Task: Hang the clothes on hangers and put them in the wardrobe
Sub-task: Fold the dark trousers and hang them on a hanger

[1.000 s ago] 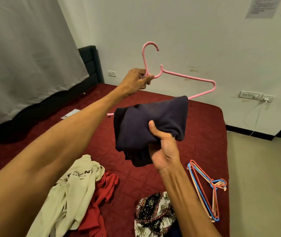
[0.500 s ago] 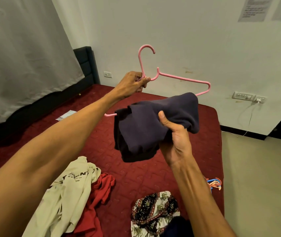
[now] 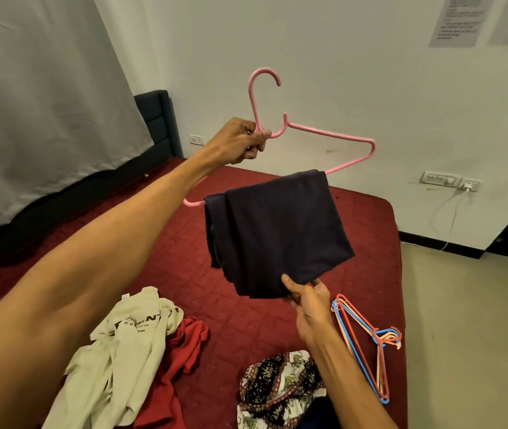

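The left hand is raised over the bed, its fingers clenched round the neck of the pink hanger just below the hook. The dark garment lies folded over the hanger's bottom bar and hangs down in front. The right hand pinches its lower edge between thumb and fingers, near the right corner.

The step in hand looks like settling the garment on the bar. The cloth sits toward the right of the bar, and the hanger tilts, with its left end lower. To do this well, the right hand should draw the hem down gently and slide the fold toward the middle of the bar, so that front and back hang about even and the weight is centred. Pulling too hard on one side could drag the cloth off the bar. The left hand should hold the hanger level meanwhile.

On the near part of the bed lie a cream shirt, a red garment and a patterned garment, with spare hangers to the right. No wardrobe is in view.
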